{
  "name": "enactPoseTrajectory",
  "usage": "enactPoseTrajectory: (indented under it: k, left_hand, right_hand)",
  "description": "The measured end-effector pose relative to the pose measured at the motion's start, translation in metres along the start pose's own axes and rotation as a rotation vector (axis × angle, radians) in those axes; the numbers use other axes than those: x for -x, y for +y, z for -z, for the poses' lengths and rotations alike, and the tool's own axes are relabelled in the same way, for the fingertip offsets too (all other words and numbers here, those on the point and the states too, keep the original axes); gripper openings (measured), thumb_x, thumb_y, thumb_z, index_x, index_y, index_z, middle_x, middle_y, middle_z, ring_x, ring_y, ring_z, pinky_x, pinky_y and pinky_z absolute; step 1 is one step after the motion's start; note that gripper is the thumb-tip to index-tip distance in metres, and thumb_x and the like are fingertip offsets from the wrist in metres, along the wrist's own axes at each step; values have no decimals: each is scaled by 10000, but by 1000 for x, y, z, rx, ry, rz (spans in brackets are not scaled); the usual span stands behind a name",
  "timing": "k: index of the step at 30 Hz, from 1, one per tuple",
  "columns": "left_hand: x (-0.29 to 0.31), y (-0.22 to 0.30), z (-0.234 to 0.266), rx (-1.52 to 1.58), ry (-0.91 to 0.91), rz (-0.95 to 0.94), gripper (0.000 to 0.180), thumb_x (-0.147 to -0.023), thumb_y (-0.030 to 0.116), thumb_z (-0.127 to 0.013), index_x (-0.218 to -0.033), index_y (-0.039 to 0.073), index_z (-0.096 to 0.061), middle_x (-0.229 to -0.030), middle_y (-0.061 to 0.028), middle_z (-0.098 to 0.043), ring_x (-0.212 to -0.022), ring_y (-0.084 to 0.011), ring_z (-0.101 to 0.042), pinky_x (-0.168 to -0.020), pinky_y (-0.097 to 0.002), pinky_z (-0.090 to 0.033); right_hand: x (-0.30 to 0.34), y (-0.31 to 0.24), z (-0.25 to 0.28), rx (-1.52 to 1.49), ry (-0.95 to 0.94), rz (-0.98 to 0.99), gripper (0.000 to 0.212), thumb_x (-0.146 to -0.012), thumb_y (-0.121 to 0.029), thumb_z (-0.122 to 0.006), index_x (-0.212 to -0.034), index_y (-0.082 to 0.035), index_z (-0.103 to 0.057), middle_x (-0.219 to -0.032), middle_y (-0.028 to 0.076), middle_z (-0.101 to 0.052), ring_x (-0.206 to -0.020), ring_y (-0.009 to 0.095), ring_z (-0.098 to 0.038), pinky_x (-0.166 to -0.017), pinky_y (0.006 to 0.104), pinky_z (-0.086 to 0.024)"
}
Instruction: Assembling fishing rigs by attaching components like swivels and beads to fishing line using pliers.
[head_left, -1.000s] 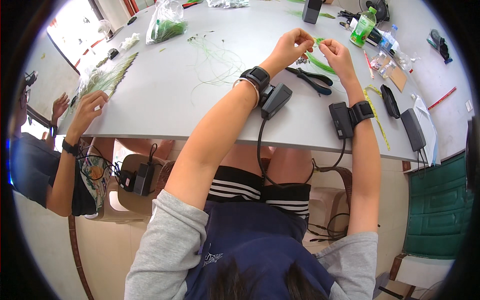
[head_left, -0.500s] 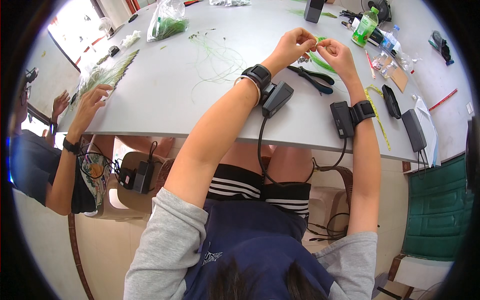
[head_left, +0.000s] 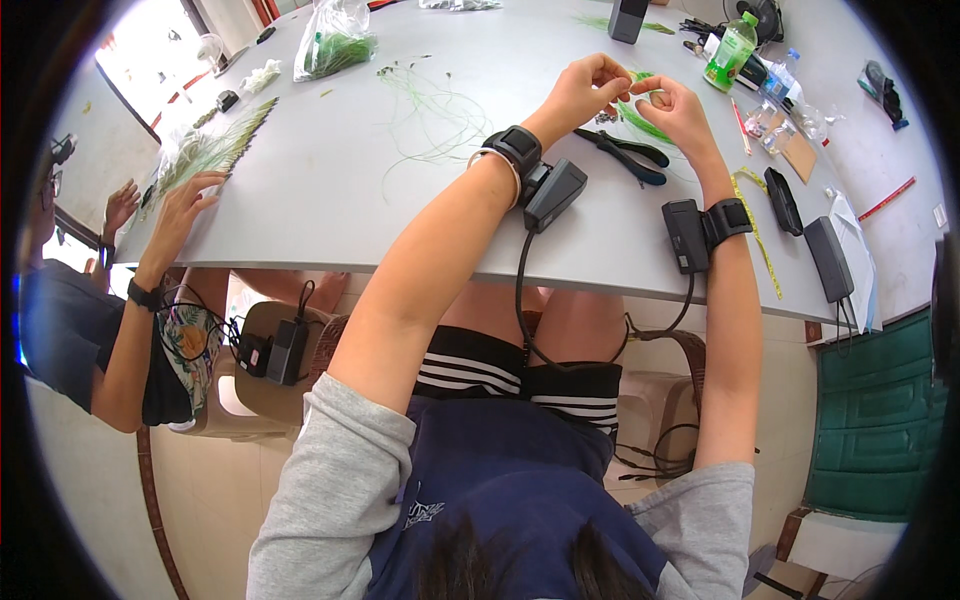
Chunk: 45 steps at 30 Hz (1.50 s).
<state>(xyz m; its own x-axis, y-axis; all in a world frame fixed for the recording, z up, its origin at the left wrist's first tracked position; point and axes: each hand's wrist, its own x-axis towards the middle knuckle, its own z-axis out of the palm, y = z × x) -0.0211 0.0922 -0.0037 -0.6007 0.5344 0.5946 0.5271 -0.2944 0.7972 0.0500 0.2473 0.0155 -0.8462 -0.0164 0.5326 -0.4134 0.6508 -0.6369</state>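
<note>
My left hand is raised above the table with thumb and forefinger pinched together. Close beside it, my right hand is also in a pinch, its fingertips facing the left ones across a small gap. Whatever is between the fingertips is too small to make out. Bright green thin strands lie bunched just beneath the hands. Several tiny dark pieces are scattered next to them. Pliers with dark blue handles lie on the table below my hands.
Loose green strands spread across the table at left. A plastic bag of green strands lies farther back. At right are a green bottle, yellow tape measure and black case. A co-worker's hand rests near another strand bundle.
My fingertips have drawn slightly apart, the right hand shifting a little to the right. The co-worker's near hand has lowered and flattened toward the table.
</note>
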Motion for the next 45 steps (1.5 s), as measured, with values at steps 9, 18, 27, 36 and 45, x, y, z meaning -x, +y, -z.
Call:
enactPoseTrajectory:
  k: [9,18,27,36,45]
  left_hand:
    - [0,0,-1,-23,-5,27,164,-830,103,-536,-905,-42,-522,-799,-100,-587,-751,-137,-588,-598,-247,-528]
    - [-1,-1,0,-11,22,-14,143,-809,78,-541,-884,-44,-536,-773,-107,-611,-724,-140,-611,-566,-240,-528]
    - [0,0,2,-67,21,-55,145,-819,78,-542,-894,-45,-530,-811,-102,-585,-769,-135,-583,-600,-242,-530]
    - [-1,0,-1,-150,39,-81,129,-821,69,-532,-887,-42,-531,-820,-96,-580,-775,-137,-575,-590,-243,-534]
    - [-2,-5,-7,-242,154,-158,77,-798,29,-511,-838,-34,-493,-761,-137,-585,-703,-199,-576,-615,-281,-474]
  right_hand:
    - [-1,6,-3,-38,32,-10,167,-752,-145,-608,-845,-7,-595,-477,-80,-389,-445,2,-307,-411,191,-217]
    - [-3,7,-4,-6,48,-7,184,-755,-166,-618,-837,-2,-604,-490,-69,-424,-457,8,-331,-418,196,-236]
    - [-2,4,-5,-53,48,-11,177,-762,-147,-606,-862,-1,-601,-510,-69,-434,-474,5,-335,-430,187,-242]
    - [-2,4,-5,-17,68,-7,172,-759,-161,-610,-814,2,-592,-486,-71,-394,-461,12,-313,-418,201,-220]
    - [-5,5,-8,-12,105,36,185,-767,-181,-610,-777,1,-576,-475,-65,-377,-451,19,-296,-411,212,-215]
